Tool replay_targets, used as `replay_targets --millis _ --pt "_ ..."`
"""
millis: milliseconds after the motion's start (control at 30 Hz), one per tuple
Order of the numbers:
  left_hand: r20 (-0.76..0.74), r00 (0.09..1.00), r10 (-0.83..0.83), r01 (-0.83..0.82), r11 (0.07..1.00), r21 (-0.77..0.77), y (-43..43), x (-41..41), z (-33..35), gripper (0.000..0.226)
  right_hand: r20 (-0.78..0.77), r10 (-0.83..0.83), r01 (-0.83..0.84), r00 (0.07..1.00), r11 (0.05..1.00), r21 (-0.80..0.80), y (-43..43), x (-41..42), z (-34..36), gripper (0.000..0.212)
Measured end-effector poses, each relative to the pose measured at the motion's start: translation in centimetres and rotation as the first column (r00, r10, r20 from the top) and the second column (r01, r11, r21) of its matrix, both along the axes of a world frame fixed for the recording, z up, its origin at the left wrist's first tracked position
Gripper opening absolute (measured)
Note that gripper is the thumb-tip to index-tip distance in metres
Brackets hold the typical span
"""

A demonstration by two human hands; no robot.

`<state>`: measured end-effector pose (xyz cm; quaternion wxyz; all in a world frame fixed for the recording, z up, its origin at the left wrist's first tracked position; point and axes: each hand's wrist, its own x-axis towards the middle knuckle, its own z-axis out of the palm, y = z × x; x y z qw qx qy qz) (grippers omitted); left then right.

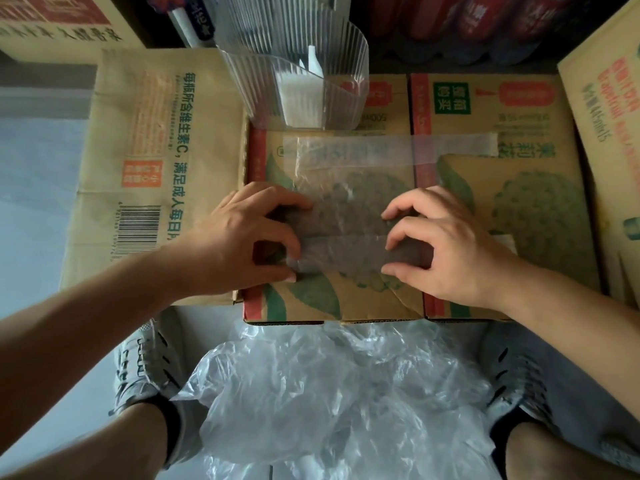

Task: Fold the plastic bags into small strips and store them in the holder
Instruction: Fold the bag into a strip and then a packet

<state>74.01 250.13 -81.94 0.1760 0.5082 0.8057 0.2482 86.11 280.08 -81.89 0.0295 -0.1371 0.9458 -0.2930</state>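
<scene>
A clear plastic bag [343,188] lies flat on a cardboard box [346,303], partly folded into a band along its near edge. My left hand [249,237] pinches the left end of that fold with curled fingers and thumb. At the right end of the fold, my right hand [440,240] pinches it the same way. A clear ribbed plastic holder [298,67] stands at the far edge of the box, with a folded whitish strip [313,64] visible inside. A heap of crumpled clear bags [329,393] lies on the floor between my feet.
Flattened cardboard [138,168] lies to the left of the box. A second printed box [512,188] adjoins on the right, and a yellow carton [609,116] leans at far right. Dark red packs [467,22] stand behind. My grey shoes [149,362] flank the bag heap.
</scene>
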Motion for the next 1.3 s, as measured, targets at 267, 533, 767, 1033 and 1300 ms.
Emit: replay_targets --millis 267,533,767,1033,1300 --pt "-0.050 0.997 0.051 -0.053 0.998 -0.033 0.2 0.8 0.3 0.021 0.059 -0.003 0.001 0.998 0.999 0.032 -0.2 -0.2 0.7 0.033" --pt "0.291 0.919 0.265 -0.305 0.947 0.103 1.1 0.8 1.0 0.016 0.032 0.036 -0.037 0.999 0.999 0.032 -1.5 0.1 1.6 0.041" --pt "0.392 0.811 0.434 -0.500 0.863 0.078 1.6 1.2 0.9 0.009 -0.002 -0.012 0.012 1.000 1.000 -0.013 -1.5 -0.5 1.2 0.020" --pt "0.426 0.820 0.383 -0.490 0.854 0.175 2.2 1.8 2.6 0.023 0.057 -0.048 0.047 0.997 0.999 0.016 -0.7 -1.3 3.0 0.013" --pt "0.130 0.892 0.433 -0.446 0.890 0.094 3.5 1.6 2.4 0.023 0.200 -0.108 0.116 0.974 0.993 -0.028 -0.5 -2.9 5.6 0.005"
